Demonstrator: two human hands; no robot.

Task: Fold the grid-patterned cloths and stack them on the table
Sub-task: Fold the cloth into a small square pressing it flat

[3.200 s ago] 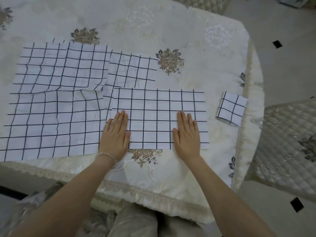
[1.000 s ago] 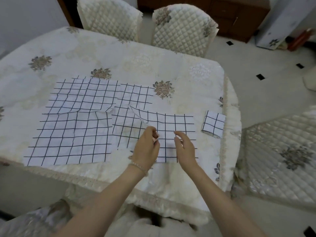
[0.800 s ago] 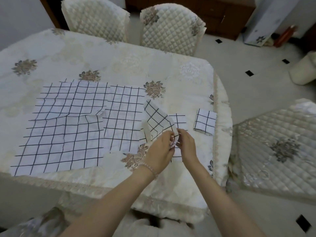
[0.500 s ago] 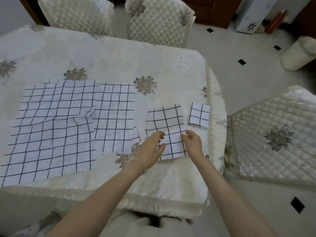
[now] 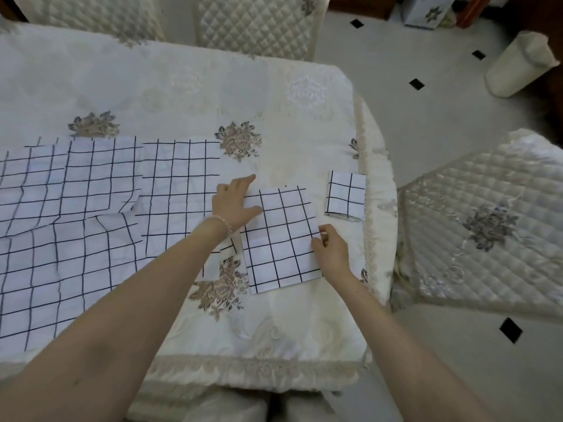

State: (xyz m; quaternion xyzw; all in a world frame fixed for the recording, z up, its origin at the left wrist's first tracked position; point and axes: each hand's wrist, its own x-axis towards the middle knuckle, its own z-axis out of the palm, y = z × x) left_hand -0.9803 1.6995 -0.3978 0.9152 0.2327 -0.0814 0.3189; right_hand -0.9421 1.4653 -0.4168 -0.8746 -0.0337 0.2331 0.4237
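A grid-patterned cloth folded to a square (image 5: 281, 239) lies flat near the table's right front. My left hand (image 5: 234, 202) rests flat on its upper left corner with fingers spread. My right hand (image 5: 330, 249) pinches the cloth's right edge. A small folded grid cloth (image 5: 345, 196) sits to the right, close to the table's edge. Unfolded grid cloths lie to the left: one (image 5: 179, 193) beside my left hand, one (image 5: 76, 178) farther left at the back, and a large one (image 5: 61, 275) at the front left.
The table wears a cream tablecloth (image 5: 189, 95) with floral motifs. Quilted chairs stand behind the table (image 5: 259, 22) and at the right (image 5: 487, 223). A white bin (image 5: 518, 65) is on the tiled floor at the far right.
The half-folded cloth was folded right over left into a square and laid down. My left hand moved from its near edge up to the upper left corner; my right hand moved to the right edge.
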